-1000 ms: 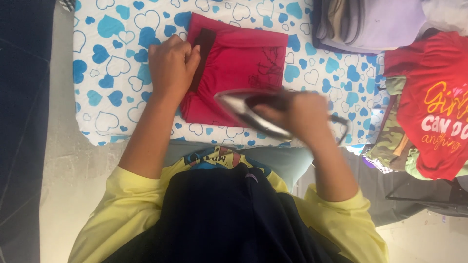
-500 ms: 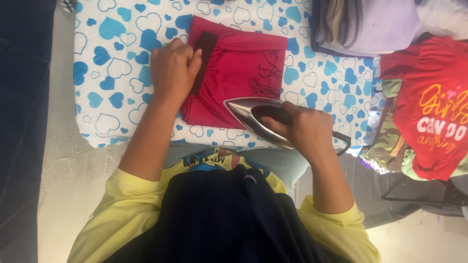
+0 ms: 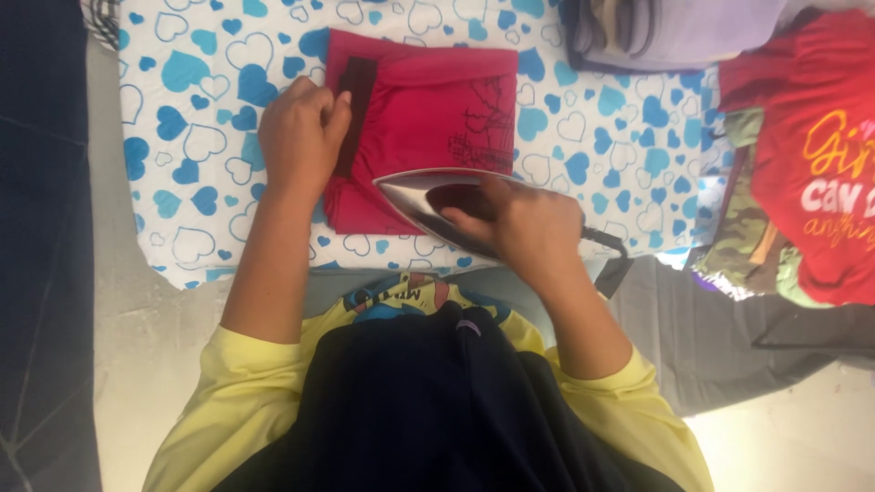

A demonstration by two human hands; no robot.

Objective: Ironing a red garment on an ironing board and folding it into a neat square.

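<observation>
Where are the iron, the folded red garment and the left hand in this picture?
iron (image 3: 421,196): head view, shiny metal body.
folded red garment (image 3: 428,114): head view, flat middle.
left hand (image 3: 299,137): head view, back of hand.

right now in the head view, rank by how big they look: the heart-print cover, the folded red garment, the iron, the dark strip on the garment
1. heart-print cover
2. folded red garment
3. iron, partly hidden under the right hand, so its rank is less sure
4. dark strip

pale floor (image 3: 137,392) | dark blue panel (image 3: 41,228) left, perhaps furniture | bright patch lower right
</observation>
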